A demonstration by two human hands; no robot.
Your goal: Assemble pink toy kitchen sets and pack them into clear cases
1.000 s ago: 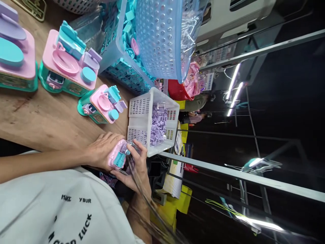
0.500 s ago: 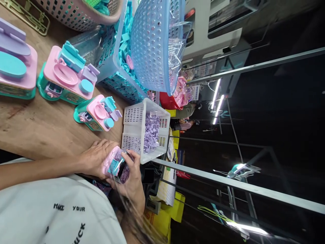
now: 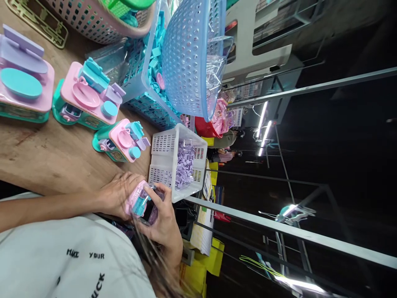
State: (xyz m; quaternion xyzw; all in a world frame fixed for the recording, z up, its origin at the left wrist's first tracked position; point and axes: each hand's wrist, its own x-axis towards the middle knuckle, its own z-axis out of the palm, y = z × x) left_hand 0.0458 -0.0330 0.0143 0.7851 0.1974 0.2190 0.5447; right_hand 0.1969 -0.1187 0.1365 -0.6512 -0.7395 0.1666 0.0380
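The picture is turned sideways, with the ceiling lights on its right. My left hand (image 3: 119,194) is closed round the pink end of a small toy (image 3: 140,202) with a turquoise part, beside the table edge. My right hand (image 3: 164,221) grips the toy's other end, its thumb and fingers over clear, shiny plastic with a dark patch inside. Loose strands of hair blur across my wrist. Nearby on the table stand a small pink and green toy sink (image 3: 122,140), a larger one (image 3: 88,97) and a third (image 3: 25,85) cut by the left edge.
A white crate (image 3: 163,140) of purple parts stands just beyond my hands. Farther up are a blue crate (image 3: 144,74) of turquoise parts, a blue perforated basket (image 3: 182,62) with clear bags, and a pink basket (image 3: 93,25). A metal rail (image 3: 279,225) crosses the right side.
The view has shifted slightly, so the table toys appear a little farther right and lower. My right thumb has slid slightly towards the toy's pink edge; both hands keep their hold.
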